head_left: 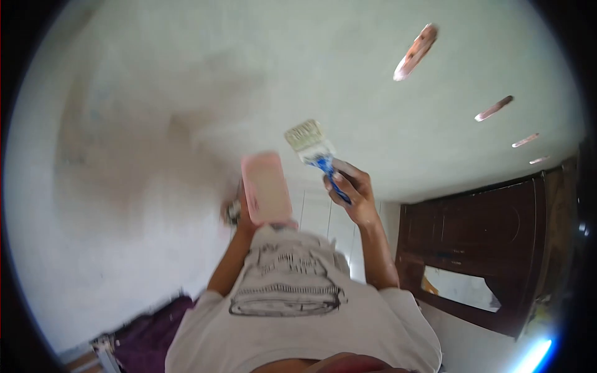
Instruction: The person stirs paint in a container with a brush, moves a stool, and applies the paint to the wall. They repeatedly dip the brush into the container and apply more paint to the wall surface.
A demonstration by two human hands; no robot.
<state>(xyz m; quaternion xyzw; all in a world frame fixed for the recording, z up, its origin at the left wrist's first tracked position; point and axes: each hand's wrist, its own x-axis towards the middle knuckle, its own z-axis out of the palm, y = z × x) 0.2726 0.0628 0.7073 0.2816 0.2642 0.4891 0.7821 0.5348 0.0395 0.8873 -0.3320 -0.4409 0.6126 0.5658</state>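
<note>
My left hand (pixel 246 214) holds a pink rectangular tub (pixel 268 189) from its left side and underneath; most of its fingers are hidden behind it. Inside the tub's pink rim is a flat beige surface. My right hand (pixel 356 189) is closed around the blue handle of a wide paintbrush (pixel 322 163). The bristles point up and to the left, and they look pale, coated with whitish paint. Brush and tub are apart, with the brush head above and to the right of the tub.
A pale wall (pixel 205 118) with brownish patches fills the left and top. Several narrow slots, one bright opening (pixel 415 53) nearest, run along the upper right. A dark wooden wardrobe or door (pixel 472 224) stands right. Purple cloth (pixel 152 336) lies lower left.
</note>
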